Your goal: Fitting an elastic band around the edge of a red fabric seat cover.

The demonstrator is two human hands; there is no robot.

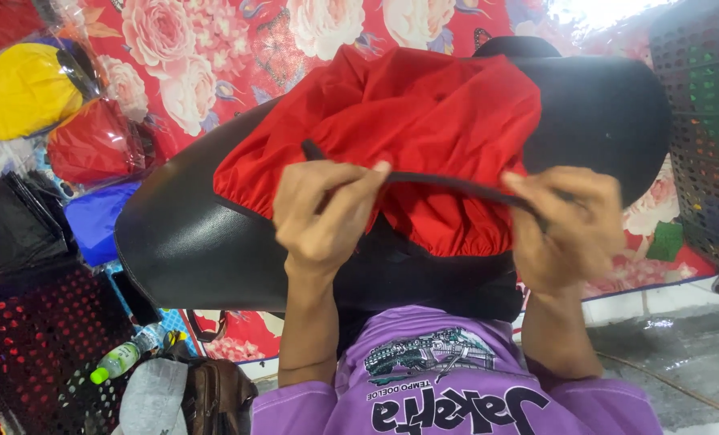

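Red elasticated cover [424,121] draped over the top half of the black motorcycle seat [601,113], bunched up and only partly on. Gathered hem sitting across the middle of the saddle, so roughly the 12 o'clock end looks covered while the whole 6 o'clock end, nearest the purple shirt [448,387], shows bare black vinyl. Black strap [448,184] pulled taut across the hem from 9 to 3 o'clock. Left hand [323,213] pinching one end of that strap between thumb and fingers, closed tight on it. Right hand [573,225] curled around the other end, also clamped shut on the strap. Judging by that: fabric on, strap stretched, but not tucked under or fastened anywhere visible, and the 9 o'clock flank of the saddle not yet wrapped. Maybe halfway, as a guess.

Around it: bagged covers in yellow [25,89], red [93,145] and blue [93,221] stacked at 9 o'clock, rose-print red cloth [214,56] underneath everything, perforated dark crate [37,338] at 7 o'clock with a green-capped bottle [126,358] beside it.
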